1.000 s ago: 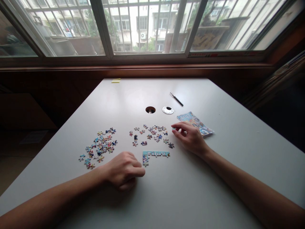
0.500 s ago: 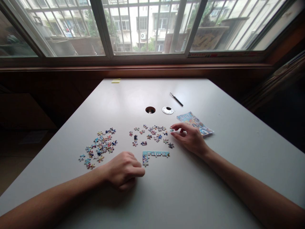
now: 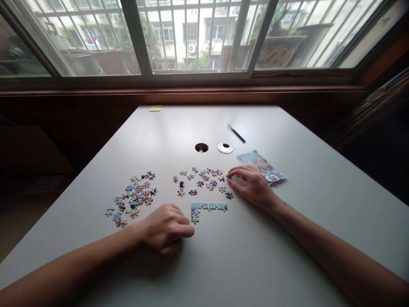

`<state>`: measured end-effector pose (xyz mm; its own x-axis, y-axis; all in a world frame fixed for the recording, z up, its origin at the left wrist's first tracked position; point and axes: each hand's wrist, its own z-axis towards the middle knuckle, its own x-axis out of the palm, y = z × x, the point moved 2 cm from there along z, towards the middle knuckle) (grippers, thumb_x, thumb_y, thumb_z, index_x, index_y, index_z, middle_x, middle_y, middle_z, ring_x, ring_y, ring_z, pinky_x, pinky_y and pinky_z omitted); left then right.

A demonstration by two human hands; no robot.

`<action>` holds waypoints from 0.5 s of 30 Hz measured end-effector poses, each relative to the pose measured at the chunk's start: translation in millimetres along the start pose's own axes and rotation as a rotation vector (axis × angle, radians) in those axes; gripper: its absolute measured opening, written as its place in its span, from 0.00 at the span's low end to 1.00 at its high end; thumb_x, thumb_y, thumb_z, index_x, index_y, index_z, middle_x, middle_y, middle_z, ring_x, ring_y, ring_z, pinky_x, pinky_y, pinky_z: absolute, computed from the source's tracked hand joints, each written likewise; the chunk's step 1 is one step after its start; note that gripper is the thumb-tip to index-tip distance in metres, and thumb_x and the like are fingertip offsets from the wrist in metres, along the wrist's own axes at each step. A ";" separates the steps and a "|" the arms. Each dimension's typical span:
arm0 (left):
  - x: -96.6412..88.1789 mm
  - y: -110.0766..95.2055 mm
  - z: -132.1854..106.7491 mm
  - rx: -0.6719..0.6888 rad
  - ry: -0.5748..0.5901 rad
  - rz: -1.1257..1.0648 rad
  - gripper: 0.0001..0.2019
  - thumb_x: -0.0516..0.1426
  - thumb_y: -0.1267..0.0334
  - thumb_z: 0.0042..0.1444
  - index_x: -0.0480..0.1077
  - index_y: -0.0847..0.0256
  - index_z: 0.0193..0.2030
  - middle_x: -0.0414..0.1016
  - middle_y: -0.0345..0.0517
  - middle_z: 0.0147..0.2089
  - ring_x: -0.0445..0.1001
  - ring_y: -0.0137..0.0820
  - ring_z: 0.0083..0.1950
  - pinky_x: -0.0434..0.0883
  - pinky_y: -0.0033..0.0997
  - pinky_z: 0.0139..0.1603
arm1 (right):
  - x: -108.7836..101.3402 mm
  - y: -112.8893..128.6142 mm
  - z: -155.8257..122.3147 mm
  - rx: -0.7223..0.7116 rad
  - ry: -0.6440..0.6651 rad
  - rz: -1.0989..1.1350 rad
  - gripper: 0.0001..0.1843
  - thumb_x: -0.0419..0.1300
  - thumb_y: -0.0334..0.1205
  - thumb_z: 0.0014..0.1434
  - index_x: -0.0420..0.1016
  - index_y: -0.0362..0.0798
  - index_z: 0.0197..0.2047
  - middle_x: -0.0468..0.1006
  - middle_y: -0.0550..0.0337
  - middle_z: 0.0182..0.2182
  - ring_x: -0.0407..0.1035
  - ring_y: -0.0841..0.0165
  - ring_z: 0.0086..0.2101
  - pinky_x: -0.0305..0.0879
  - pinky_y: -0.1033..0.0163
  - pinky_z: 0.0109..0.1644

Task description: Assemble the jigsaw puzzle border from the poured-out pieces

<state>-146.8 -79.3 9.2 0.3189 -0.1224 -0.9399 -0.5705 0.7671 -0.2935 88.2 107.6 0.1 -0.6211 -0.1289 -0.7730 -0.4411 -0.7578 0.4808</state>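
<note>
My right hand has thumb and fingertips closed on a small jigsaw puzzle piece, mostly covered by the fingers, at the right edge of the loose pieces. Curled into a fist on the table, my left hand lies just left of and below the joined puzzle strip; whatever its fingers may hold is hidden. That strip forms an L-shaped corner with a light-blue top edge. Scattered puzzle pieces lie above it. A denser pile of puzzle pieces is beyond my left forearm.
A colourful picture sheet lies behind my right hand. Farther back are a black pen, a round metal cover and a cable hole. A yellow sticky note is at the white table's far edge.
My right hand has shifted very slightly, its fingertips now lower and a little left with the puzzle piece. My left hand stays in place.
</note>
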 end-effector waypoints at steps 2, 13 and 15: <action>0.7 0.2 -0.2 0.002 0.003 0.008 0.11 0.49 0.67 0.44 0.45 0.58 0.29 0.64 0.41 0.25 0.61 0.32 0.24 0.57 0.37 0.27 | 0.5 0.2 -0.2 -0.014 0.005 -0.007 0.05 0.61 0.38 0.59 0.78 0.53 0.38 0.79 0.57 0.42 0.72 0.60 0.44 0.63 0.49 0.56; 1.0 0.7 -0.3 -0.009 0.006 0.002 0.12 0.49 0.67 0.43 0.44 0.58 0.29 0.63 0.41 0.25 0.60 0.32 0.24 0.57 0.37 0.27 | 0.5 -1.9 0.4 0.065 -0.046 0.013 0.08 0.58 0.36 0.60 0.77 0.50 0.41 0.77 0.54 0.39 0.71 0.61 0.39 0.68 0.53 0.46; 1.1 0.6 -0.5 -0.009 0.007 -0.002 0.11 0.49 0.66 0.43 0.44 0.58 0.29 0.63 0.41 0.25 0.60 0.32 0.24 0.58 0.38 0.27 | 1.5 -2.4 0.1 0.052 -0.032 0.008 0.08 0.59 0.37 0.60 0.78 0.50 0.43 0.77 0.54 0.40 0.71 0.60 0.41 0.68 0.52 0.49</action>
<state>-147.1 -79.3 7.9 0.3147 -0.1280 -0.9405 -0.5768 0.7612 -0.2966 88.2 109.3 -2.2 -0.6446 -0.1137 -0.7560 -0.4689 -0.7222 0.5085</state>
